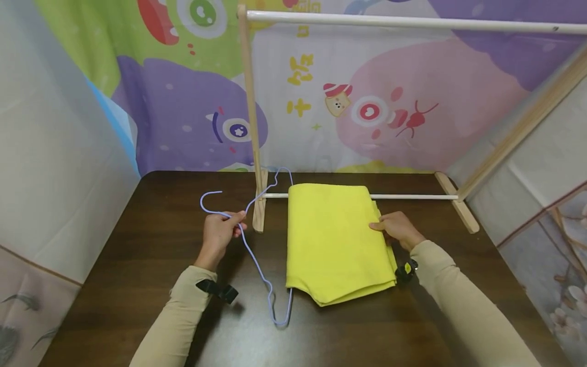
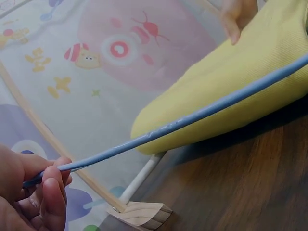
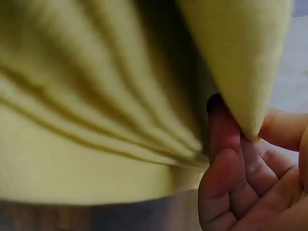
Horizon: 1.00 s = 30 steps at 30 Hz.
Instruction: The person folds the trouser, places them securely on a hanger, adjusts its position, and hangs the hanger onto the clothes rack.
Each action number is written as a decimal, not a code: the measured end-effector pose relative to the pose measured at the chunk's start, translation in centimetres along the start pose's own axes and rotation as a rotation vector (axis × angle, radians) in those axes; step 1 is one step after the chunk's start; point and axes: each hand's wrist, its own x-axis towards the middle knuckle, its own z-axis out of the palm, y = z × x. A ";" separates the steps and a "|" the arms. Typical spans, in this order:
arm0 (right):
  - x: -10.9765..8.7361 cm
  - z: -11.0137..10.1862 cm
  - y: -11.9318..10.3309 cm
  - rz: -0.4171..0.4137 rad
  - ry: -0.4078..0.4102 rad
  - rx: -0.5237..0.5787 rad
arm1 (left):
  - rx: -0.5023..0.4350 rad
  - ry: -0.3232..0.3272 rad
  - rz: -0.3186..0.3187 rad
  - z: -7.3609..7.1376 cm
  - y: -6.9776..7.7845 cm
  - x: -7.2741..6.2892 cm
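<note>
My left hand (image 1: 219, 233) pinches a pale blue-purple wire clothes hanger (image 1: 254, 257) close to its hook, which points left. In the left wrist view, thumb and fingers close round the hanger's wire (image 2: 192, 119). A folded yellow cloth (image 1: 337, 239) lies over the hanger's long bar, which shows only at the cloth's two ends. My right hand (image 1: 398, 228) grips the cloth's right edge, thumb on top. In the right wrist view, several fabric layers (image 3: 96, 125) gape beside the right hand (image 3: 255, 178), and the edge of one layer sits between thumb and fingers.
Behind the cloth stands a rack with a white top rail (image 1: 412, 22), wooden posts (image 1: 251, 102) and a low white bar (image 1: 412, 197). Its wooden feet (image 1: 458, 204) rest on a dark brown table (image 1: 151, 244). A cartoon-print curtain (image 1: 293, 142) hangs at the back.
</note>
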 end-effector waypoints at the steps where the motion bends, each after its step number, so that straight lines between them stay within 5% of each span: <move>1: -0.1 -0.1 -0.1 -0.001 0.011 -0.001 | -0.001 -0.002 -0.001 0.0 0.0 0.0; 22: 0.4 -0.4 1.0 0.072 0.056 -0.106 | -0.041 -0.037 -0.020 0.4 -0.5 0.2; 30: -0.1 -0.5 1.2 0.051 0.078 -0.134 | -0.057 -0.133 -0.034 0.4 -0.3 0.2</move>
